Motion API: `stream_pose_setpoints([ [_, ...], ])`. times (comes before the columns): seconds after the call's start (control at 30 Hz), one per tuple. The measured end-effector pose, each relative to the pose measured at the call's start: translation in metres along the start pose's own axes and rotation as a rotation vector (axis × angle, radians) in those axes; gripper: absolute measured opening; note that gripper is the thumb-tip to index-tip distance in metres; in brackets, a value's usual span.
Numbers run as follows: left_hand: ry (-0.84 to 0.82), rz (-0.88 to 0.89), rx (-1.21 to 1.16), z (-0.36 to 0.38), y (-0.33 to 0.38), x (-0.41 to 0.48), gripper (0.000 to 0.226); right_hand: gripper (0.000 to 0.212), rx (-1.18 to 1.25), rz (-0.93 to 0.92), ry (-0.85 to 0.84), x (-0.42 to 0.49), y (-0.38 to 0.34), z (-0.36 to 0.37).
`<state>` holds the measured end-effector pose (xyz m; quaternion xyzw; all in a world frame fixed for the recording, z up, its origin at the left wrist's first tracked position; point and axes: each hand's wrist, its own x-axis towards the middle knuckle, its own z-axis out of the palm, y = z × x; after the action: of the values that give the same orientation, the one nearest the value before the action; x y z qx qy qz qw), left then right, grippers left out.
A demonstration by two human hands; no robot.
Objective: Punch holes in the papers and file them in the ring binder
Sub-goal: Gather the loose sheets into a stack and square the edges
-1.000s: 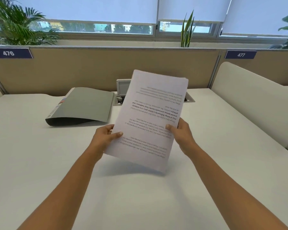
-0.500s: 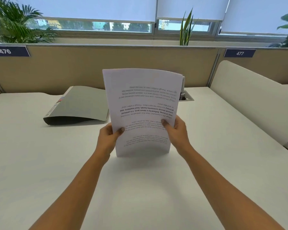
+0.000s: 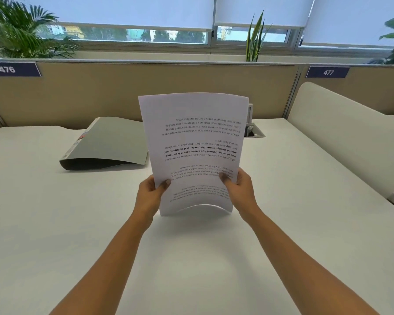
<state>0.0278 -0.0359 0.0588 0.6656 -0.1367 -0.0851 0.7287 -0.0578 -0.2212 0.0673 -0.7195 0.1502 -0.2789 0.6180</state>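
A stack of printed white papers point(image 3: 196, 142) stands upright on its bottom edge on the white desk point(image 3: 77, 223), text upside down to me. My left hand point(image 3: 149, 196) grips its lower left edge, thumb on the front. My right hand point(image 3: 239, 189) grips the lower right edge the same way. The bottom edge bows up in the middle. A grey ring binder point(image 3: 109, 144) lies shut on the desk to the left, behind the papers. A grey metal object point(image 3: 250, 117), mostly hidden, shows behind the papers' right edge.
A cable port opening point(image 3: 257, 133) is set in the desk behind the papers. A beige partition point(image 3: 146, 87) closes the back, with labels 476 and 477. A white curved divider point(image 3: 341, 137) bounds the right side. Plants stand on the window ledge.
The papers went from tilted and lifted to upright with their bottom edge on the desk. Both hands slid a little lower and closer to me, still holding the sides.
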Motion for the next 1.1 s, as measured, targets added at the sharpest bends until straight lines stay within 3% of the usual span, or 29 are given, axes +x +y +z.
stream_pose_setpoints([
  [0.17, 0.000, 0.054, -0.014, -0.001, 0.006, 0.002, 0.022, 0.016, 0.052, -0.048, 0.017, 0.004, -0.009, 0.000],
  [0.4, -0.059, -0.046, 0.015, -0.004, -0.008, -0.005, 0.015, 0.022, -0.010, 0.095, -0.050, -0.009, 0.012, -0.003],
  [0.63, -0.035, -0.013, -0.017, -0.004, 0.004, 0.004, 0.010, 0.019, 0.018, 0.072, -0.124, -0.004, 0.000, -0.007],
  [0.93, 0.027, 0.013, -0.250, -0.006, 0.013, 0.006, 0.012, 0.008, 0.121, 0.151, -0.083, 0.005, -0.001, -0.023],
  [1.1, 0.094, -0.001, -0.468, -0.005, 0.015, 0.002, 0.016, 0.008, 0.424, 0.315, -0.035, 0.003, 0.002, -0.025],
])
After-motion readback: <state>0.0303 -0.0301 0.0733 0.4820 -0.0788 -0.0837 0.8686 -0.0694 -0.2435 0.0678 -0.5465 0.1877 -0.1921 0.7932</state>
